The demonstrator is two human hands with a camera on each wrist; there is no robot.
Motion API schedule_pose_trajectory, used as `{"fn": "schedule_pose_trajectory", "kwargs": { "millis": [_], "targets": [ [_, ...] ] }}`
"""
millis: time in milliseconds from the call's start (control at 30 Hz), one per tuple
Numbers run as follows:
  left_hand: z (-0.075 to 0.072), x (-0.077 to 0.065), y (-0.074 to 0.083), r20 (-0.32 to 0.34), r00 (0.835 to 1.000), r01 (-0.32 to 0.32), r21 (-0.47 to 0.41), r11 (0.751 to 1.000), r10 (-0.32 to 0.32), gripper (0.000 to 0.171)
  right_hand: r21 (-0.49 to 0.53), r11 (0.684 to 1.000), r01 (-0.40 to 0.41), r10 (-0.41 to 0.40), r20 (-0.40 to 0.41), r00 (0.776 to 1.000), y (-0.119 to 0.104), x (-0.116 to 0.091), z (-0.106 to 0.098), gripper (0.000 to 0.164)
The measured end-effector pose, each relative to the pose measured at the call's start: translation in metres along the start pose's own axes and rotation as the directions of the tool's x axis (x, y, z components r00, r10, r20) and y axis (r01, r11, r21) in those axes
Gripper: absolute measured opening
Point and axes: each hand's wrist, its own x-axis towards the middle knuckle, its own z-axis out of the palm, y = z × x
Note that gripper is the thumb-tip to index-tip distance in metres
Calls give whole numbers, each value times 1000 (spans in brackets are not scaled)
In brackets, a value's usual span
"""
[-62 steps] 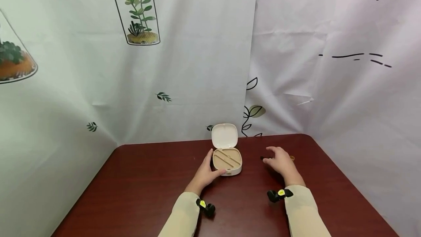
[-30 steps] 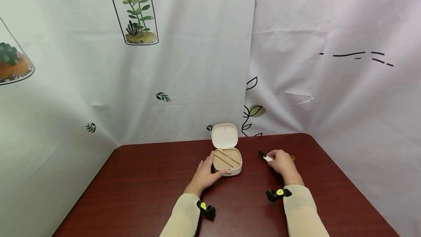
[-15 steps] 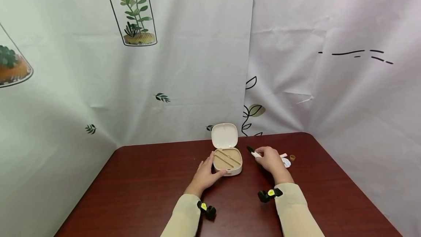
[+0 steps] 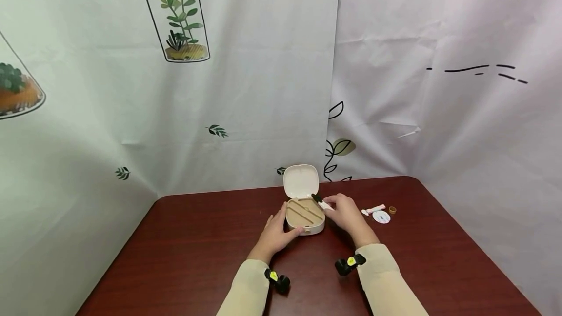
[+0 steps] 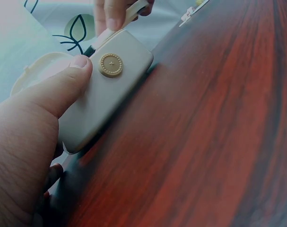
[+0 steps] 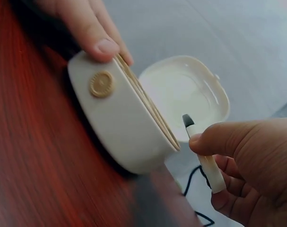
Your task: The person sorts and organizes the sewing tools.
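A small white storage box (image 4: 311, 229) stands near the table's back with its lid (image 4: 301, 181) raised; its beige inside has slanting dividers, and a tan round button (image 6: 101, 84) marks its front. My left hand (image 4: 275, 234) holds the box at its left side, thumb on the front edge and fingers along the far side. My right hand (image 4: 348, 216) pinches a small white stick-like piece with a black end (image 6: 207, 165) between thumb and fingers. The black end overlaps the box's back right corner in the head view, pointing toward the lid.
Right of the box on the dark red table (image 4: 197, 257) lie a white round disc (image 4: 381, 216), a thin pink-and-white strip (image 4: 375, 208) and a small yellow-brown ring (image 4: 392, 210). A printed white curtain (image 4: 263, 87) hangs behind the table edge.
My right hand has picked up the white-and-black piece from the right and carried it left to the box, uncovering the disc and strip. My left hand has stayed on the box.
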Motion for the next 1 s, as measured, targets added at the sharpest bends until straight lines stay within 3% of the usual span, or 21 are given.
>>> {"fn": "schedule_pose_trajectory", "kwargs": {
  "millis": [533,1000],
  "targets": [
    [0,-2,3,4,1000,17,15,1000,-17,103,-7,991,133,-132,19,991,-24,-3,23,18],
    [1,0,1,6,1000,19,15,1000,-19,103,-43,988,146,-143,67,988,-30,-4,29,14]
  ]
}}
